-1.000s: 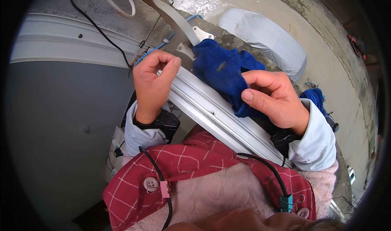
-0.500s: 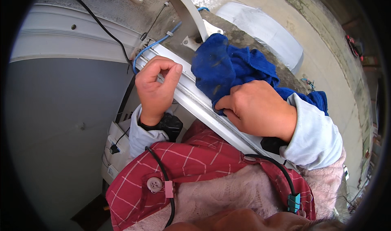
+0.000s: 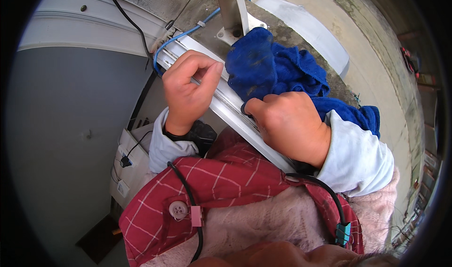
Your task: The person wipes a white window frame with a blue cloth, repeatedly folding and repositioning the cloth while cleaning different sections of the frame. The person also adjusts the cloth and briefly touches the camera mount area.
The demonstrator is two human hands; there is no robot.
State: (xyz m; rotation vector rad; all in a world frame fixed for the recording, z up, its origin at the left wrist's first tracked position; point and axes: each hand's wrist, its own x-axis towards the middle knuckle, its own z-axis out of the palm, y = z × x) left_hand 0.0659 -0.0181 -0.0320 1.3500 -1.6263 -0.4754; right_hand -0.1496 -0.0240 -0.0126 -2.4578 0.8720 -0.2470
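A blue cloth (image 3: pixel 287 66) with dark stains lies bunched over the outer side of a white window track (image 3: pixel 235 109). My right hand (image 3: pixel 292 125) is closed on the cloth's near corner, its fingertips down at the grooves of the track. Their tips are hidden behind the hand. To the left, my left hand (image 3: pixel 190 88) is curled in a loose fist above the same track, thumb toward the forefinger, with nothing seen in it. A dark band circles the left wrist.
A blue cable (image 3: pixel 183 33) crosses the track's far end beside a black cable (image 3: pixel 127 17). Behind the cloth stands a metal bracket (image 3: pixel 230 8) on a concrete ledge. Outside lies a white covered object (image 3: pixel 306 29). A grey panel (image 3: pixel 80 125) fills the left.
My right hand has shifted slightly left, drawing closer to the left hand, with the cloth corner still in it. My left hand has moved a little right and up. The view has shifted slightly.
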